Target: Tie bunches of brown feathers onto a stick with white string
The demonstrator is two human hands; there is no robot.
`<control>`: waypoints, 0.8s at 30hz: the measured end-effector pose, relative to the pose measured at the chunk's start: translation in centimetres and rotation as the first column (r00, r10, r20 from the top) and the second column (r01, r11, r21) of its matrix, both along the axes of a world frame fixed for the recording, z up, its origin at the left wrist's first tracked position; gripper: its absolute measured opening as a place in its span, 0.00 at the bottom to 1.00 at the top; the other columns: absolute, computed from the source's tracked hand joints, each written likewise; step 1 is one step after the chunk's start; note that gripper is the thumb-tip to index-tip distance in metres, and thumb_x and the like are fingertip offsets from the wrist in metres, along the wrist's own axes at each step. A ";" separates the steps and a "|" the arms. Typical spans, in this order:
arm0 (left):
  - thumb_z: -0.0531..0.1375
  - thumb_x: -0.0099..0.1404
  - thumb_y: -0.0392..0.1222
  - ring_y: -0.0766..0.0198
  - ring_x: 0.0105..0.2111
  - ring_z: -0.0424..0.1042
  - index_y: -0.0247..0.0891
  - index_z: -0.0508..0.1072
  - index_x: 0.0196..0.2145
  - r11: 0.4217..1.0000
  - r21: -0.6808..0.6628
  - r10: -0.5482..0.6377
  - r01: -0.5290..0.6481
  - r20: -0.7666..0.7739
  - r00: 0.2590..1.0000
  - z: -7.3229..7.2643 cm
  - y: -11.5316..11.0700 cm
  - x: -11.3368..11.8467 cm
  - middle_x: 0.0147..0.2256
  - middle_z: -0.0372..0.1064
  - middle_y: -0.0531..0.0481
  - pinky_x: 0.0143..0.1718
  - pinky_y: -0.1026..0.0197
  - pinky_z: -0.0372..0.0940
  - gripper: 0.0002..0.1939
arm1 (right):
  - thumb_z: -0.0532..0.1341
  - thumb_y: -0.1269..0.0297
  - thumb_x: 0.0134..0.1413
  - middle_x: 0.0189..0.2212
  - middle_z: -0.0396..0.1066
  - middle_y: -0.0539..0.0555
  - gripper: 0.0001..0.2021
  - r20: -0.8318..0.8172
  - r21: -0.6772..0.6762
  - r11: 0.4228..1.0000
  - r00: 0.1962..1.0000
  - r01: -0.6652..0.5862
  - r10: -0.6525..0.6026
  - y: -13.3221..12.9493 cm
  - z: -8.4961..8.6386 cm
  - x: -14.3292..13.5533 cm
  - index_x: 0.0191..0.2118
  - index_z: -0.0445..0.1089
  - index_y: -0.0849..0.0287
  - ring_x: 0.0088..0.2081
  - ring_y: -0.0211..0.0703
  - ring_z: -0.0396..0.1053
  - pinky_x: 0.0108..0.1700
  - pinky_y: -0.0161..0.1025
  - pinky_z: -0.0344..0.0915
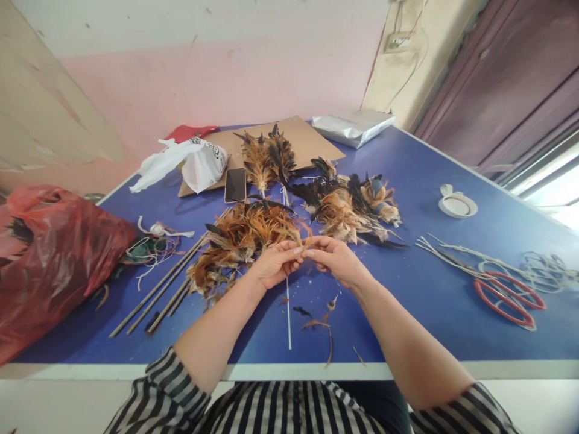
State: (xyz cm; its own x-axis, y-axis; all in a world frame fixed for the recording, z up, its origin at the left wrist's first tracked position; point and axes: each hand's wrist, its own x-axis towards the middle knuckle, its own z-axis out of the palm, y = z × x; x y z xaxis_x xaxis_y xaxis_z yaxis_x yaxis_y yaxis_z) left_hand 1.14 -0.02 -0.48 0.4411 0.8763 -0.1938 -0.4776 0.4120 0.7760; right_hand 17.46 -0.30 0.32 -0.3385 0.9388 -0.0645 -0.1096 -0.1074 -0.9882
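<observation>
My left hand (279, 263) and my right hand (333, 258) meet above the middle of the blue table, fingertips pinched close together. Between them a small orange-brown feather (308, 234) sticks up; both hands appear to grip it. Just left of my hands lies a heap of brown feathers (253, 229). Beyond my right hand is a second pile of pale brown and black feathers (339, 208). A thin white stick (289, 313) lies on the table below my hands, its upper part hidden by them. Loose feather scraps (316, 323) are scattered nearby.
Red-handled scissors (509, 295) and white string (543, 268) lie right, a white tape roll (458, 205) beyond. Brown rods (158, 289) and a red plastic bag (58, 259) are left. At the back are a phone (236, 185), cardboard (312, 141), feather bundles (260, 158) and a silver package (353, 128).
</observation>
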 end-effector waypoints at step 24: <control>0.66 0.45 0.37 0.64 0.24 0.73 0.30 0.69 0.26 0.998 0.052 0.040 -0.023 -0.356 0.934 0.2 -0.3 0.5 0.27 0.73 0.43 0.22 0.68 0.66 0.12 | 0.62 0.56 0.40 0.17 0.63 0.47 0.13 0.280 0.154 0.969 0.932 0.193 -0.230 0.3 0.0 0.6 0.27 0.70 0.63 0.19 0.30 0.54 0.22 0.31 0.51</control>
State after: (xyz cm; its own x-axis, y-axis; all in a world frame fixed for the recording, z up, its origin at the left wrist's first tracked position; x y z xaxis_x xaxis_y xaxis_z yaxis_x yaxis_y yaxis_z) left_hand 1.63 -0.34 -0.31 0.3223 0.9003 -0.2925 -0.1785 0.3612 0.9152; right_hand 18.05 0.00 0.27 -0.1148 0.9933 -0.0115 0.1804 0.0094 -0.9836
